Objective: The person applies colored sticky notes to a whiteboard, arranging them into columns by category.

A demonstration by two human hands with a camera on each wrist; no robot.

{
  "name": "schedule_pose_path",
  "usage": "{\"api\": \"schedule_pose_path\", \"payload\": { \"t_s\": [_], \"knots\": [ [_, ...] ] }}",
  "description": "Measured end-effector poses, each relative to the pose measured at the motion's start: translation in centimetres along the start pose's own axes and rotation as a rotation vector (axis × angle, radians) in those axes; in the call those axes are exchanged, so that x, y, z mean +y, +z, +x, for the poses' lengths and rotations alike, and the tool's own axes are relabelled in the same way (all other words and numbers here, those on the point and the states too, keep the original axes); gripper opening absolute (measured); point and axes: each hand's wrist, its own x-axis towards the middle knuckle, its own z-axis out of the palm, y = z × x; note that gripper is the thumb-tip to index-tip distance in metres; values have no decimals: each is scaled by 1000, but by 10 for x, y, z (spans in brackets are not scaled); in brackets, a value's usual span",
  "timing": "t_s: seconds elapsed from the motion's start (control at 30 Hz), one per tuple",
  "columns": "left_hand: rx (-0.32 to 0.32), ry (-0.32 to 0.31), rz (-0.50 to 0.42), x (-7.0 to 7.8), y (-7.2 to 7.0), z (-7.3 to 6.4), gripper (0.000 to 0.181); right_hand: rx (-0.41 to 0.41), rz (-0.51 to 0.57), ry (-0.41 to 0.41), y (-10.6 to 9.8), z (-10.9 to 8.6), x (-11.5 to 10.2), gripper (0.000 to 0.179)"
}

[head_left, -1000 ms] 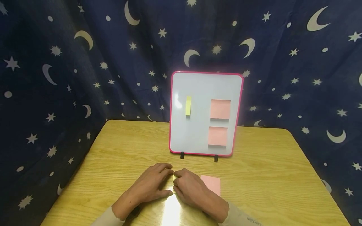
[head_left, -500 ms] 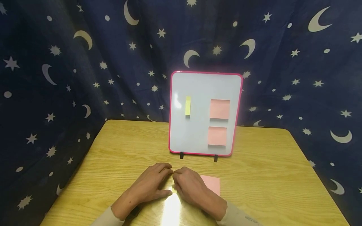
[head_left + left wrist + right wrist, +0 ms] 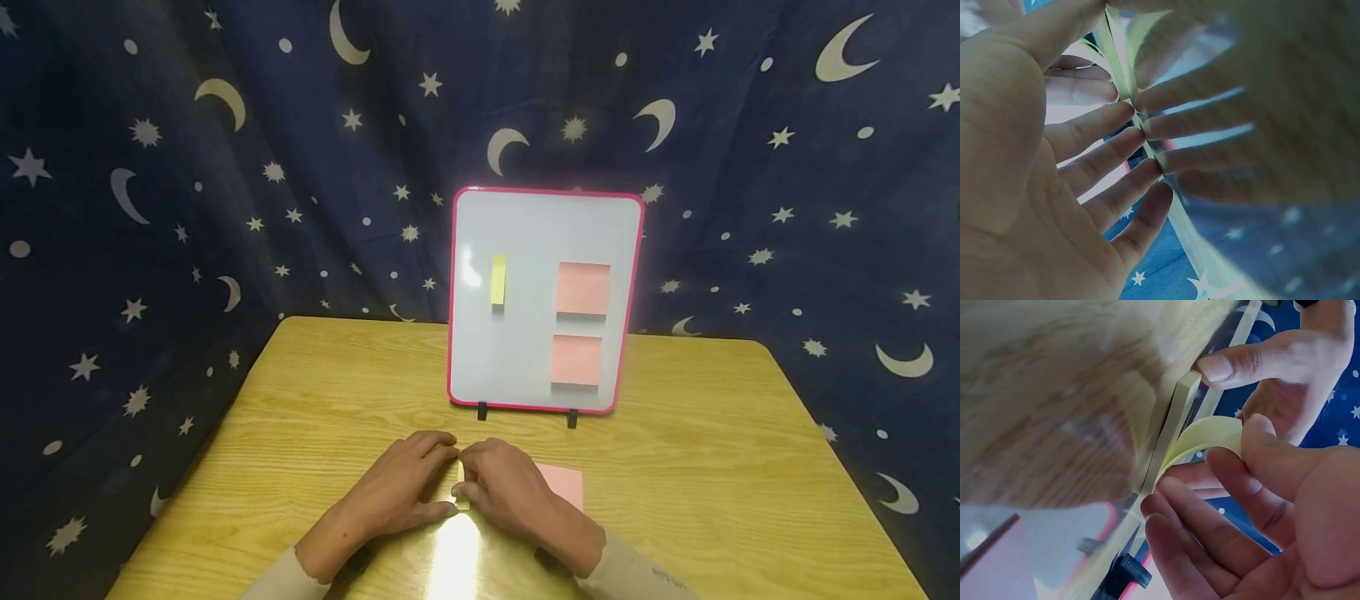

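Observation:
In the right wrist view, a narrow yellow sticky note pad (image 3: 1175,422) lies on the wooden table. Its top yellow sheet (image 3: 1213,430) curls up, the free end pinched by the thumb and index finger of my right hand (image 3: 1241,512). My left hand (image 3: 397,487) rests on the table left of the pad, holding it lengthwise: thumb at the near end, index finger at the far end. The left wrist view shows the other fingers (image 3: 1100,156) spread and fairly straight, tips on the table. My right hand partly covers the pad in the head view.
A pink sticky note pad (image 3: 564,485) lies right of the hands, partly under the right arm. Behind stands a pink-framed whiteboard (image 3: 517,358) on black feet, bearing a narrow yellow note (image 3: 498,280) and two pink notes (image 3: 582,288). A starry curtain (image 3: 300,167) hangs behind the table.
My right hand's fingers have shifted at the pad, and its thumb now shows on the yellow sheet near the pad's front end. The left hand has stayed in place.

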Motion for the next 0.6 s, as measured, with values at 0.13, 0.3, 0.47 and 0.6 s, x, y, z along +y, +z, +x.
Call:
{"api": "schedule_pose_path", "payload": {
  "t_s": [0.13,0.3,0.47,0.6],
  "knots": [
    [-3,-2,-4,0,0,0,63,-20,39,24,-1,1,2,40],
    [-13,-3,-1,-1,2,-1,64,-39,66,14,-3,3,5,39],
    [-13,-8,-9,-1,2,-1,65,-44,89,12,-5,3,7,36],
    [-17,-17,-14,0,1,0,66,-39,96,6,-5,3,8,36]
  ]
}}
